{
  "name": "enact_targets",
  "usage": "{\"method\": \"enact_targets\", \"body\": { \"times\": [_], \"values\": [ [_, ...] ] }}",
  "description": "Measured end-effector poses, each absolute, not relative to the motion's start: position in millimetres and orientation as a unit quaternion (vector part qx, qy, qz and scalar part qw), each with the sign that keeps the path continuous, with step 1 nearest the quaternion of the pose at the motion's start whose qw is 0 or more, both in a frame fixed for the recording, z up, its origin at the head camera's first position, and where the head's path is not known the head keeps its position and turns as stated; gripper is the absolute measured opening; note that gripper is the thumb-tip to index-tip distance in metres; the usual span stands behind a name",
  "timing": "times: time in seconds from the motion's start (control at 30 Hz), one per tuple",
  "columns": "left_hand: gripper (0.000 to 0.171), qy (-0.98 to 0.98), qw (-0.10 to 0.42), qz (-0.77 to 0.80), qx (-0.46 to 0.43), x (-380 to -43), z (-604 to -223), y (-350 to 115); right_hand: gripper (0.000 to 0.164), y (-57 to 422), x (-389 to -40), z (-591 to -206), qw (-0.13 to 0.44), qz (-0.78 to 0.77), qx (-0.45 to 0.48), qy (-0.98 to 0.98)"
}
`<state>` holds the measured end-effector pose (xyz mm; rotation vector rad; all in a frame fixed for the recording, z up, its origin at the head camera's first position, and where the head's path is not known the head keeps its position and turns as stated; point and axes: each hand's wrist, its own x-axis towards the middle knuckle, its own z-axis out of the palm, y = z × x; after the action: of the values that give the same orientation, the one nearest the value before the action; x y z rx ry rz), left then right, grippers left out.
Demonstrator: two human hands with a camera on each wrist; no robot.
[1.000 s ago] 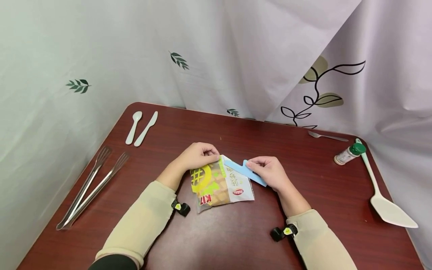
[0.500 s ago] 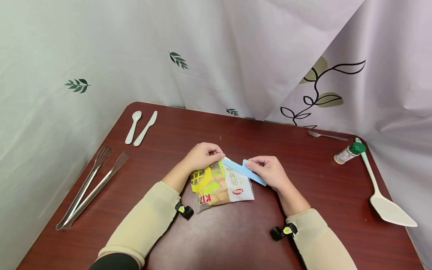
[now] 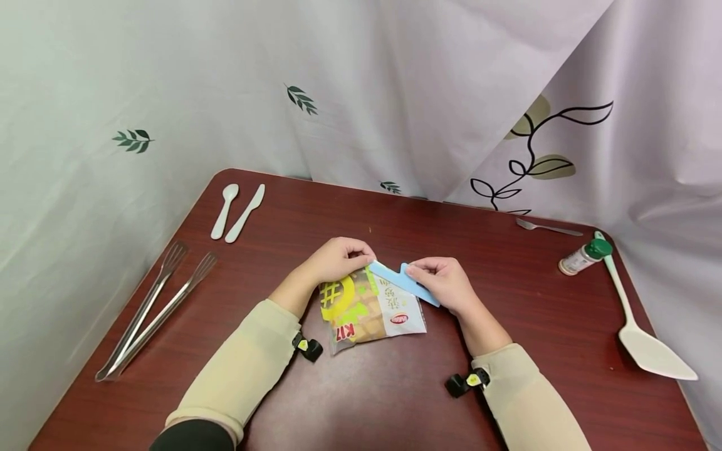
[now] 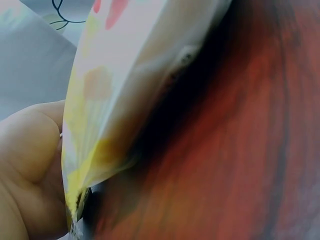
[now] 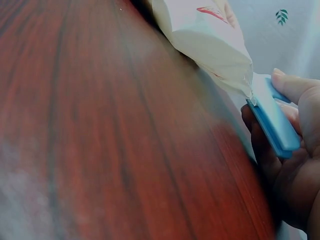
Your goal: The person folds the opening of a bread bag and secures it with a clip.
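Note:
In the head view a snack bag (image 3: 361, 313), yellow and clear with a white end, lies tilted at the middle of the table. My left hand (image 3: 341, 258) pinches its upper edge near the far corner. A light blue bag clip (image 3: 407, 285) runs along the bag's upper right edge, its far end right at the left fingertips. My right hand (image 3: 442, 280) pinches the clip by its tab between thumb and fingers. The right wrist view shows the clip (image 5: 276, 120) with the bag's white end (image 5: 220, 55) at its jaws. In the left wrist view the bag (image 4: 100, 100) hides the left fingertips.
On the dark red table (image 3: 361, 401), a white spoon (image 3: 224, 212), white knife (image 3: 245, 214) and metal tongs (image 3: 158, 307) lie left. At right are a fork (image 3: 548, 228), a green-capped shaker (image 3: 583, 258) and a pale spatula (image 3: 654, 352). A curtain (image 3: 361, 94) hangs behind.
My left hand has slid a little right along the bag's edge toward the clip. My right hand and the clip have shifted slightly left and up over the bag's edge.

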<state>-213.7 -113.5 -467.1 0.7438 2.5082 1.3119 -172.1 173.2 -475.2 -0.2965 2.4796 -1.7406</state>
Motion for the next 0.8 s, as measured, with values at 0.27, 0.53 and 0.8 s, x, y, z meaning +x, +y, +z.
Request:
{"method": "enact_targets", "body": {
  "times": [0.27,0.53,0.8],
  "values": [
    [0.013,0.864,0.063,0.402,0.295,-214.9,-466.1,-114.8,0.018,169.8,-173.6,-473.9,0.051,-0.569,-0.093,0.816],
    [0.015,0.868,0.099,0.397,0.280,-216.5,-463.9,-122.3,0.017,166.7,-175.6,-476.8,0.045,-0.571,-0.097,0.814],
    [0.008,0.872,0.123,0.389,0.270,-217.9,-458.4,-131.7,0.018,167.5,-174.9,-474.9,0.042,-0.565,-0.087,0.819]
  ]
}}
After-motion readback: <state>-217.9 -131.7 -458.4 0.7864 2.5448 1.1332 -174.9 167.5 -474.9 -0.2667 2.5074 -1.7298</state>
